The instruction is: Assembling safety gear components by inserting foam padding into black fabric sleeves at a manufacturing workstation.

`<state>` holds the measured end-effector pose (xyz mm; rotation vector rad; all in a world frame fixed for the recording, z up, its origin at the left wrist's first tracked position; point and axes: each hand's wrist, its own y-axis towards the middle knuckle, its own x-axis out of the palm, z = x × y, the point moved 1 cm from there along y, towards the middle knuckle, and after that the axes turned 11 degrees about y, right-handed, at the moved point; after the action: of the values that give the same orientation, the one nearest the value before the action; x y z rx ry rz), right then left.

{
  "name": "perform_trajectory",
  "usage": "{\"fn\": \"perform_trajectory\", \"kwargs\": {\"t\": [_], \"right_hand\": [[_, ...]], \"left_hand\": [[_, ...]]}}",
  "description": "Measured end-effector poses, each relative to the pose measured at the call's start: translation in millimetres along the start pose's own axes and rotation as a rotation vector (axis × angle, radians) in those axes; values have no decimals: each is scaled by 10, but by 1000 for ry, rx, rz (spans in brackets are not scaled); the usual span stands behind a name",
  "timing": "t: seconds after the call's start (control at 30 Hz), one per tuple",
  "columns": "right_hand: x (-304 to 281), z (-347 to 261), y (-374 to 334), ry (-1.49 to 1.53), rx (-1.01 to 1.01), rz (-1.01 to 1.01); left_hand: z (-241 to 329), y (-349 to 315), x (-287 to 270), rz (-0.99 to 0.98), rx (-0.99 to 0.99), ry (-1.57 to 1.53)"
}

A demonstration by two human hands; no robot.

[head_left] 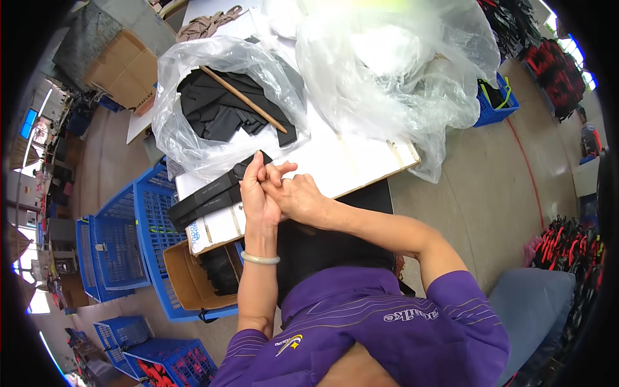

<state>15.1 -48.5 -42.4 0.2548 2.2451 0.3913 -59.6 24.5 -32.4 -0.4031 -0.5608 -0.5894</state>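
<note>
My two hands meet above the near edge of a white table (pixel 335 169). My left hand (pixel 259 193), with a pale bangle on its wrist, has its palm turned inward and its fingers stretched upward. Against that palm press the curled fingers of my right hand (pixel 300 197); whether anything is pinched there is hidden. Beside and partly behind my left hand lies a stack of flat black strips (pixel 209 197), jutting past the table's left edge. Beyond it, an opened clear plastic bag (pixel 169 138) holds many more black strips (pixel 216 106). A wooden stick (pixel 245 100) lies across them.
Large clear plastic bags (pixel 387 77) cover the table's far right. Blue crates (pixel 145 242) and a cardboard box (pixel 184 277) stand below on the left. Another blue crate (pixel 496 106) sits right of the table, and a grey-blue covered seat (pixel 535 309) is at lower right.
</note>
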Motion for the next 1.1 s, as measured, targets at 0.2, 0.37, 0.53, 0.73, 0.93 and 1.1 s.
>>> {"fn": "perform_trajectory", "kwargs": {"t": [0.2,0.37,0.53,0.73,0.93,1.1], "right_hand": [[-127,-18,558,190,-152,-37],[-198,602,1044,47,-8,420],[17,929,1125,-223,164,266],[-658,656,-141,1015,342,137],[-783,353,-1232,1242,611,-44],[-804,302,-1172,1199,566,-14]], "left_hand": [[720,268,-378,161,-61,-261],[1012,123,-447,192,-95,-426],[1011,85,-370,160,-116,-494],[1349,52,-852,187,2,-461],[1337,172,-780,311,11,-432],[1193,96,-614,259,-19,-450]]}}
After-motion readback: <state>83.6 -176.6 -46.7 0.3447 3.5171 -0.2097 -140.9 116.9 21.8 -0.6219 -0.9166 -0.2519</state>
